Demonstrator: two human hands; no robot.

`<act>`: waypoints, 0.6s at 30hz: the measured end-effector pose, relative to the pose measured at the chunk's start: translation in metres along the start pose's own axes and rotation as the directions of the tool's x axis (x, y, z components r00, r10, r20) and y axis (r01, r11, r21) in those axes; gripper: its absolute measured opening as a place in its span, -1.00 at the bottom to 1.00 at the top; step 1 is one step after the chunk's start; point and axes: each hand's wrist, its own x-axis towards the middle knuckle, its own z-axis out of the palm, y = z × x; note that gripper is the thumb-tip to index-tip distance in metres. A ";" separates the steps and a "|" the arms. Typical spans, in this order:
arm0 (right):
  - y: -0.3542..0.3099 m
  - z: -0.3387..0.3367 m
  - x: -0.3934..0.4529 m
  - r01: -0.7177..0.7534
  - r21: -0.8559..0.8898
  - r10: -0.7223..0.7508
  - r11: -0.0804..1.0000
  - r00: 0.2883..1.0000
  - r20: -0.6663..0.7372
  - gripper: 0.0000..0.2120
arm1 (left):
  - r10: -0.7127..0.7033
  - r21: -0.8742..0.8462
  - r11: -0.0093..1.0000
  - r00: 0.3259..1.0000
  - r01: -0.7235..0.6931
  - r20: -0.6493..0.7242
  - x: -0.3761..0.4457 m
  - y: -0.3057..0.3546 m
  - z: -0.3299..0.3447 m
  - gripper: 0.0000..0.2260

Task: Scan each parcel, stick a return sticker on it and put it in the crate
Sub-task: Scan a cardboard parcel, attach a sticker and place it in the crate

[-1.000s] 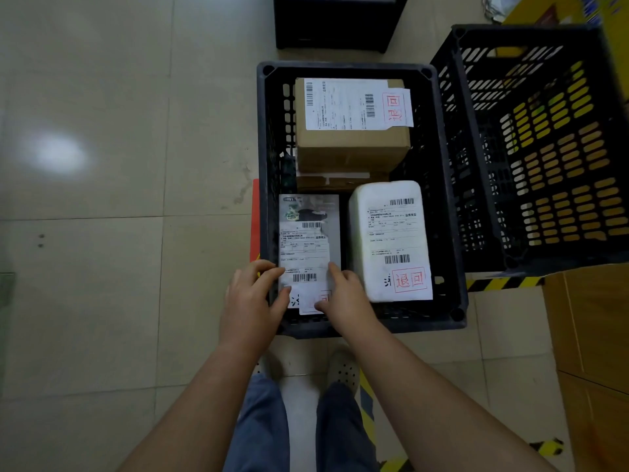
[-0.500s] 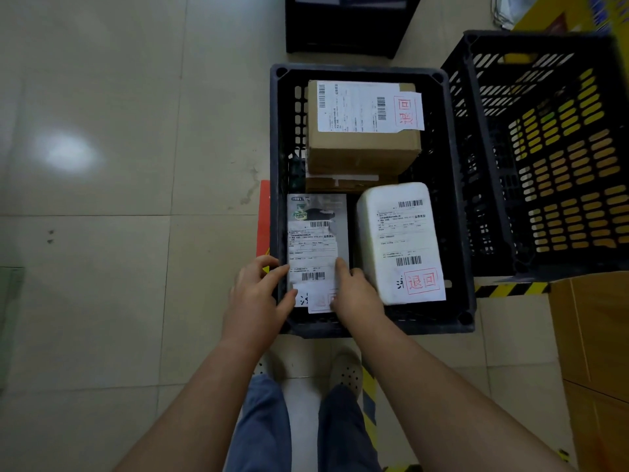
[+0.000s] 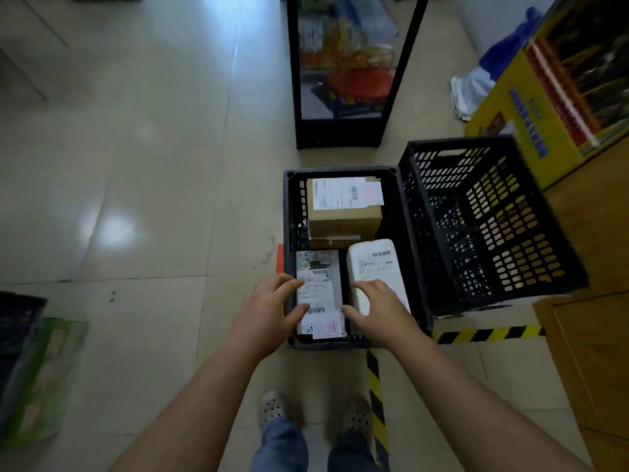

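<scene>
A black crate (image 3: 290, 233) stands on the floor in front of me. It holds a brown box (image 3: 343, 216) at the back, a white parcel (image 3: 372, 264) at the front right and a flat grey parcel (image 3: 321, 287) at the front left. Each carries a shipping label, and the grey one shows a red-stamped sticker at its near end. My left hand (image 3: 269, 311) hovers at the grey parcel's left edge, fingers spread, thumb and fingertips over its label. My right hand (image 3: 377, 311) is spread open above the near end of the white parcel, gripping nothing.
An empty black crate (image 3: 493, 226) sits tilted just right of the first. A black display stand (image 3: 340, 80) is behind, a yellow carton (image 3: 551, 97) at the back right and a wooden cabinet (image 3: 595, 335) on the right. Hazard tape (image 3: 486, 333) marks the floor; a green box (image 3: 41, 379) lies far left.
Both hands have let go of the grey parcel's near end and opened; the right one shifted over the white parcel. My view has pulled up and back from the crate.
</scene>
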 end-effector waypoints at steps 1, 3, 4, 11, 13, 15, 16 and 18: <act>-0.007 -0.017 -0.011 0.022 0.000 -0.022 1.000 0.999 -0.024 -0.39 | 0.020 0.014 1.000 1.000 -0.020 0.007 -0.003 0.014 -0.016 -0.56; -0.020 -0.052 -0.034 0.062 0.013 -0.060 0.998 0.994 -0.092 -0.39 | 0.087 0.046 0.995 0.996 -0.087 -0.008 -0.006 0.043 -0.048 -0.56; -0.026 -0.069 -0.046 0.075 0.025 -0.071 0.997 0.989 -0.133 -0.40 | 0.134 0.056 0.990 0.991 -0.132 -0.029 -0.007 0.058 -0.063 -0.56; -0.045 -0.161 -0.132 0.039 0.173 0.045 0.984 0.889 -0.456 -0.44 | 0.498 0.025 0.867 0.866 -0.497 -0.049 0.013 0.156 -0.140 -0.55; -0.045 -0.171 -0.164 -0.016 0.196 0.126 0.980 0.819 -0.560 -0.45 | 0.627 0.011 0.779 0.779 -0.627 -0.005 0.022 0.183 -0.144 -0.50; -0.044 -0.171 -0.202 -0.111 0.282 0.271 0.953 0.729 -0.629 -0.45 | 0.721 -0.042 0.693 0.691 -0.719 0.058 0.022 0.211 -0.141 -0.50; -0.045 -0.168 -0.222 -0.153 0.336 0.347 0.929 0.672 -0.654 -0.45 | 0.758 -0.074 0.652 0.645 -0.755 0.101 0.019 0.223 -0.139 -0.52; -0.050 -0.155 -0.276 -0.219 0.466 0.503 0.857 0.554 -0.664 -0.46 | 0.839 -0.129 0.538 0.516 -0.833 0.173 0.000 0.250 -0.123 -0.55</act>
